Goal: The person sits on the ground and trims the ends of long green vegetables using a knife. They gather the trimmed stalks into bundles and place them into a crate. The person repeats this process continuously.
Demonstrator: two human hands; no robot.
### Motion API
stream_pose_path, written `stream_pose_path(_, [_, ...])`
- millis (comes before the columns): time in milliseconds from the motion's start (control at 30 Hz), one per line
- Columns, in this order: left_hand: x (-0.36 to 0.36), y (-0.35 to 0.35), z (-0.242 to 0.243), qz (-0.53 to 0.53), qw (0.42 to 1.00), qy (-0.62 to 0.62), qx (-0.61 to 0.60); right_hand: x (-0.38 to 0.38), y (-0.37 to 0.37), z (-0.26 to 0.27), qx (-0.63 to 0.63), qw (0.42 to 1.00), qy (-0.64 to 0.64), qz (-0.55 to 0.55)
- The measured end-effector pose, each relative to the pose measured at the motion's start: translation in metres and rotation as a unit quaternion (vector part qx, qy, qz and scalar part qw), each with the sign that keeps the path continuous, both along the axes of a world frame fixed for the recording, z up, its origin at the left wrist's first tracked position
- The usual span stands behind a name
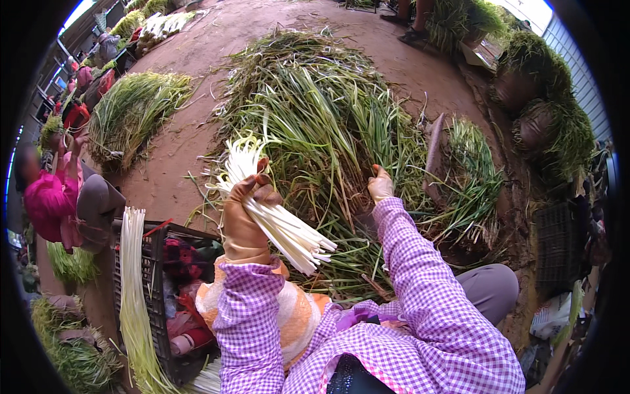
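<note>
My left hand (251,197), in a stained tan glove, grips a bundle of white, peeled stalks (290,236), which look like garlic chives or similar greens. Their cut-looking ends point down to the right. My right hand (380,184), gloved too, reaches to the near right side of a large heap of long green leafy stalks (305,108). Its fingers are at the root ends of the heap; whether they pinch a stalk cannot be told. A long bundle of pale stalks (133,276) lies over the edge of a black plastic crate (156,295) at my left.
Another person in a pink top (51,202) sits at the left. More green bundles (138,113) lie on the dirt floor. At the right are a smaller green pile (472,172), wrapped bundles (539,123) and a dark crate (556,241). Someone's legs (421,19) show at the top.
</note>
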State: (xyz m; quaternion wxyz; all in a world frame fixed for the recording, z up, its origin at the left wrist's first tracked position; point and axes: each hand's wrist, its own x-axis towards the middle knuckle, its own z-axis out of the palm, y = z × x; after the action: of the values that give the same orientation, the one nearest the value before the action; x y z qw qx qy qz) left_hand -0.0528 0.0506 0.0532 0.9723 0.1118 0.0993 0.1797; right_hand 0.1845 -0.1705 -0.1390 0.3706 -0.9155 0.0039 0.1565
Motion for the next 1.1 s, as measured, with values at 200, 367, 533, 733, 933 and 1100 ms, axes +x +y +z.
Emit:
stream_pose_path(200, [0.011, -0.008, -0.003, 0.001, 0.998, 0.059, 0.007, 0.001, 0.001, -0.012, -0.137, 0.97, -0.136, 0.147])
stream_pose_path(367, [0.009, -0.012, 0.001, -0.009, 0.997, 0.076, 0.01, 0.011, 0.037, -0.004, -0.261, 0.95, -0.017, 0.171])
stream_pose_path(533, [0.007, -0.008, 0.006, -0.02, 0.977, 0.176, 0.118, 0.021, 0.038, 0.044, -0.273, 0.93, -0.007, 0.247])
stream_pose_path(733, [0.015, -0.009, 0.008, -0.073, 0.923, 0.277, 0.256, -0.01, 0.009, 0.06, 0.293, 0.952, -0.003, 0.092])
stream_pose_path(933, [0.018, -0.022, -0.001, -0.091, 0.871, 0.357, 0.325, -0.062, -0.005, 0.037, 0.412, 0.848, 0.332, 0.018])
stream_pose_path(1100, [0.02, -0.029, -0.012, -0.088, 0.847, 0.384, 0.358, -0.095, -0.014, 0.047, 0.28, 0.9, 0.299, 0.149])
